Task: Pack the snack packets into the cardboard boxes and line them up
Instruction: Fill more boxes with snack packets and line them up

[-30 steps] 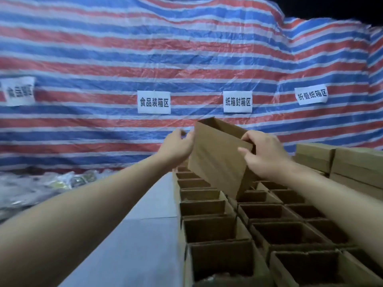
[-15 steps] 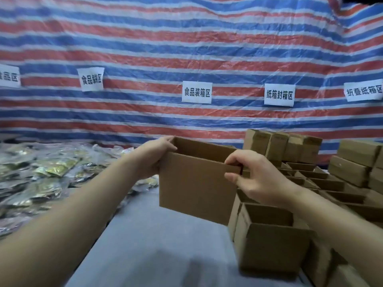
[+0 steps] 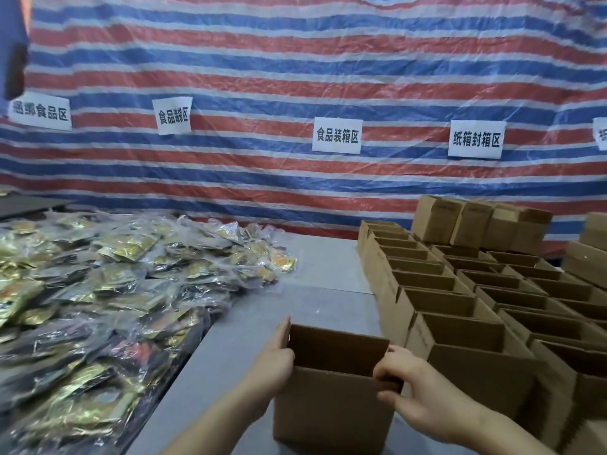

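Head view looks down on an open cardboard box (image 3: 331, 402) standing upright on the grey table (image 3: 328, 267), near the front edge between the two hands. It is plain brown corrugated card, its mouth open, the inside dark and shadowed, and nothing can be seen in it. Left hand (image 3: 274, 359) grips the box's left wall at the rim, thumb over the near corner and fingers along the outside. Right hand (image 3: 410, 385) pinches the near right corner of the rim, thumb on the front face, fingers curled over the edge. Just to the right stand rows of open boxes (image 3: 492, 300) of the same brown card, packed side by side, with closed boxes (image 3: 476, 226) behind them. Snack packets (image 3: 108, 284), gold and dark in clear crinkled wrap, lie heaped over the left of the table, apart from the held box. Behind hangs a red, white and blue striped tarpaulin (image 3: 295, 60) with white paper signs (image 3: 336, 135)
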{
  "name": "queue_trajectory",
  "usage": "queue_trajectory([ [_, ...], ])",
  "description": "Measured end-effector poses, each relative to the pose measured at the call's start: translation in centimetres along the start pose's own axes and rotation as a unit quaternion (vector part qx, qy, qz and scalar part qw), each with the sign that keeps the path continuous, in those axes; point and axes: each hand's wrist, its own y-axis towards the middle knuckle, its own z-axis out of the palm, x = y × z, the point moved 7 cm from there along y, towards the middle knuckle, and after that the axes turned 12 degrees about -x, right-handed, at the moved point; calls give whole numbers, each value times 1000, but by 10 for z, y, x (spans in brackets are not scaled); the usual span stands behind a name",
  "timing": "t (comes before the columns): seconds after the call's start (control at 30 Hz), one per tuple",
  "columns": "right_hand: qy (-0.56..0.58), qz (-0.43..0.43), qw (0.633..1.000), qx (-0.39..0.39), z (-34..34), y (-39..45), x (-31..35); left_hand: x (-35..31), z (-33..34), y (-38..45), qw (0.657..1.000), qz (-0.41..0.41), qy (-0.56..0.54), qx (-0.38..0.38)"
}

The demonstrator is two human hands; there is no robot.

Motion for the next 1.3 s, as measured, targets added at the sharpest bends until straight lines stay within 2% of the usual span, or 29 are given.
queue_trajectory([
  [0.1,5,-3,1000,-12,-4,9,4,2,0,2,1000,-1,-5,-11],
  [0.2,1,4,993,-120,-16,31,13,3,1,0,1000,6,-9,-20],
  [0.23,-14,10,991,-134,-14,39,15,4,1,0,1000,8,-8,-24],
  [0.4,-120,71,990,-29,29,59,5,5,-1,0,999,6,-13,-34],
  [0.77,-158,79,984,6,34,68,-4,9,-2,10,999,11,-26,-21],
  [0.87,-148,86,985,14,32,68,-5,7,-42,43,994,45,36,-88],
  [0.93,-139,86,986,15,30,68,-4,5,-90,76,976,68,115,-173],
  [1.0,-135,88,987,19,27,69,-2,6,-139,109,942,72,226,-238],
  [1.13,-148,87,985,6,20,80,5,18,-219,159,857,63,415,-298],
  [1.3,-135,113,984,-16,22,90,10,45,-281,196,808,-40,473,-350],
])
